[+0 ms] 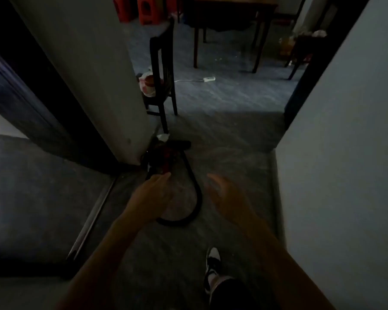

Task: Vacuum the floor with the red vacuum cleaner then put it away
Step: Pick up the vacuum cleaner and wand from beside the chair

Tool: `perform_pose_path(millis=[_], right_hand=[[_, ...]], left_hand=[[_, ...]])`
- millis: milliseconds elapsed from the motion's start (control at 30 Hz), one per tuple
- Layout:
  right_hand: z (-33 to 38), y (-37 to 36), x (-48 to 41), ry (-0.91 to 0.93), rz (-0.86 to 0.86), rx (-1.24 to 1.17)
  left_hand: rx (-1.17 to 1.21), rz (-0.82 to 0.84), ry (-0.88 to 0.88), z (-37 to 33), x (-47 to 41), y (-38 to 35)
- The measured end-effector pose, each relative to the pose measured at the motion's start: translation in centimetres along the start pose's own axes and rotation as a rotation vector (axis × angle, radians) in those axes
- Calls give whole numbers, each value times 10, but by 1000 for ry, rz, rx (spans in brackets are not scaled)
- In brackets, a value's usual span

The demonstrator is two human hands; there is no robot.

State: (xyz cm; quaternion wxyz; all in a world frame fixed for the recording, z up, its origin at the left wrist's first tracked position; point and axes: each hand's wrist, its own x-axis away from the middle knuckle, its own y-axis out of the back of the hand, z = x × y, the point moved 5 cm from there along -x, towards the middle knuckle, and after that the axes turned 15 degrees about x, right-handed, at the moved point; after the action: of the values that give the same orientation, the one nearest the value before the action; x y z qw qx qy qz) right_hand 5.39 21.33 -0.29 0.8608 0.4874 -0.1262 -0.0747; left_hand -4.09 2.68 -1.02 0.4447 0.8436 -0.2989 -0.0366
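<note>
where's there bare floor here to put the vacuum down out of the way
Bare floor runs between the hose loop and the right wall, and on toward the power strip. It is crowded at the left wall corner: red vacuum cleaner, chair, a bag.

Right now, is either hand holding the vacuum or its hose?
No. Both hands are open and empty: the left hand reaches toward the red vacuum cleaner, the right hand hovers beside the hose.

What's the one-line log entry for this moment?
phase: reaching | left hand: open, empty | right hand: open, empty | vacuum: on floor by wall corner | hose: looped on floor
</note>
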Motion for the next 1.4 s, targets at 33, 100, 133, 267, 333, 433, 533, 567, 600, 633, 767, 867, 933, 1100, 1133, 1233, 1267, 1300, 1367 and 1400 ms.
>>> perform_pose_path(millis=[33,100,133,267,333,433,533,567,600,633,767,867,933,1100,1133,1233,1267,1300,1367,1400], right_hand=[[-7,2,-21,2,11,-28],[-19,3,-59,-14,61,-33],[-22,4,-79,-9,93,-20],[-27,0,-160,49,158,10],[-23,-5,-194,87,178,53],[-17,-20,-245,121,235,111],[-15,-45,-298,120,274,134],[-14,-54,-315,112,282,134],[-14,-64,-333,98,287,132],[-15,-74,-350,81,291,133],[-26,-125,-423,28,320,128],[-40,-167,-474,9,334,135],[-55,-199,-506,-1,338,141],[-123,-319,-606,-66,334,123],[-139,-345,-626,-75,330,127],[-196,-430,-677,-101,343,147],[-215,-457,-688,-114,349,149],[-233,-485,-699,-119,349,149],[-266,-535,-714,-133,357,171],[-281,-559,-720,-145,366,187]], left_hand=[[3,-11,-6,2,-19,-1],[10,-13,30,7,-53,0],[10,-5,50,7,-66,3],[-97,-19,104,20,-118,18],[-139,4,126,28,-138,25],[-84,-15,183,45,-172,37],[13,-13,238,70,-213,43],[30,-5,245,82,-228,42],[40,4,262,95,-245,41],[47,5,261,107,-262,40],[73,28,307,163,-326,29],[104,35,367,206,-369,15],[141,34,403,235,-400,-3],[201,-8,472,325,-502,-79],[206,-25,496,345,-524,-97],[174,-86,537,404,-588,-154],[163,-100,546,422,-607,-174],[144,-120,550,440,-625,-192],[75,-157,542,471,-653,-224],[38,-173,541,485,-665,-239]])
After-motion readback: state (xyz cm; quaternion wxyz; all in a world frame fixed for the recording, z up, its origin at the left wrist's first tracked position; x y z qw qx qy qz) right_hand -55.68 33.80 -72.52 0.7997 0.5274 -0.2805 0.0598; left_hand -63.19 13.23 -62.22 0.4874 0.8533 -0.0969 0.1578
